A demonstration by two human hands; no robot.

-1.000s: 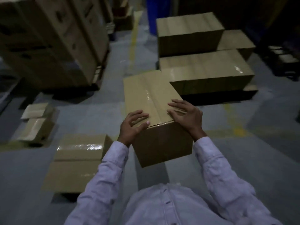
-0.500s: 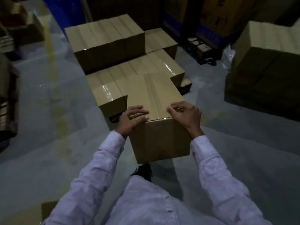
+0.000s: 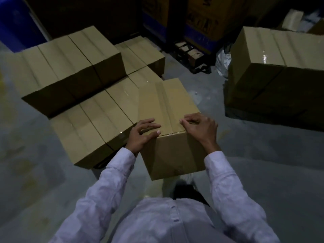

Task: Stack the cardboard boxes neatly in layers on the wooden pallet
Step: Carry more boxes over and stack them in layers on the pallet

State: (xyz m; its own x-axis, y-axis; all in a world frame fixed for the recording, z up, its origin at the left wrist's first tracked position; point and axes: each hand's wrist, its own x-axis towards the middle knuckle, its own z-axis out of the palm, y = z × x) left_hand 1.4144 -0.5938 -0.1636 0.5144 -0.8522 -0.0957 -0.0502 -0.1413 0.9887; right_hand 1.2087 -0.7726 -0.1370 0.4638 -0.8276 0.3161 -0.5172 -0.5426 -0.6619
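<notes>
With left hand (image 3: 142, 135) and right hand (image 3: 199, 128) fingers curled over the box's (image 3: 168, 104) near top edge, it is best lowered level and flush against the near row of boxes (image 3: 91, 127).

Blue bin (image 3: 10, 23) back left; white plastic bag (image 3: 221, 58) beyond, right.

One carried box (image 3: 166, 102) sits between two grips, the left grip (image 3: 142, 135) and the right grip (image 3: 199, 127). In the stack ahead, the raised row (image 3: 70, 57) counts three cardboard boxes. The lower near row (image 3: 98, 123) shows three, perhaps a fourth, partly hidden by the carried box. The far-corner boxes (image 3: 140, 50) number two. The right-hand stack (image 3: 271, 55) shows two box tops; its full count cannot be told. There is one blue bin (image 3: 15, 23).
</notes>
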